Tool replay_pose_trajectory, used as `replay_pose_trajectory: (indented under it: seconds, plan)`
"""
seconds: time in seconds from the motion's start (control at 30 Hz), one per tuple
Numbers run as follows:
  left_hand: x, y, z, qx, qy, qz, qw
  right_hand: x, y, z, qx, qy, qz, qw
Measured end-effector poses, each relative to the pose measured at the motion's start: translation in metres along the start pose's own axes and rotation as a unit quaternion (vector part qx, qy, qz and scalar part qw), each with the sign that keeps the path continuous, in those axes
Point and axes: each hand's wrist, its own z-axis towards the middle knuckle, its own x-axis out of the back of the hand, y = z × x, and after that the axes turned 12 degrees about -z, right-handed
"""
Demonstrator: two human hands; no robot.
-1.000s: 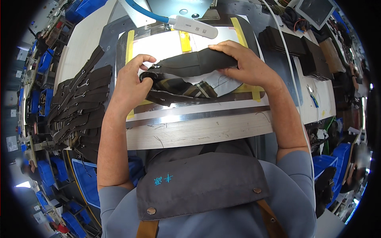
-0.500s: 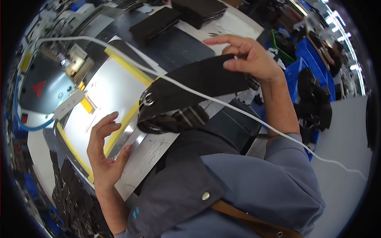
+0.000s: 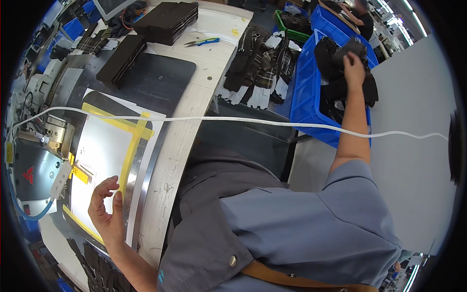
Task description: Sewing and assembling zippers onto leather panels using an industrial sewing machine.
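right hand (image 3: pixel 354 70) at dark piece (image 3: pixel 357 47) in far-right blue bin (image 3: pixel 302 97), arm stretched since bin sits off the table; can't tell if gripping. left hand (image 3: pixel 107 209) empty, half-curled, over white sheet (image 3: pixel 97 155), tape (image 3: pixel 130 155) probably pinning it.

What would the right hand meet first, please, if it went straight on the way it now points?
The right hand would likely meet the dark fabric piece just ahead, which it seems to touch, over the blue bin; depth is unclear.
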Motion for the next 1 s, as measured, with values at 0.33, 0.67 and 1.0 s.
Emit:
replay_pose_trajectory:
  seconds: [0.33,0.67,1.0]
  plan:
    - [0.040,0.000,-0.038,0.054,0.095,0.083,0.990,0.025,-0.155,-0.038,0.169,0.258,-0.235,0.922]
    - [0.150,-0.034,-0.139,0.219,0.283,0.318,0.878,0.060,-0.453,-0.185,0.543,-0.160,0.322,0.759]
    - [0.301,-0.135,-0.229,0.419,0.386,0.399,0.719,0.151,-0.568,-0.270,0.739,-0.197,0.443,0.467]
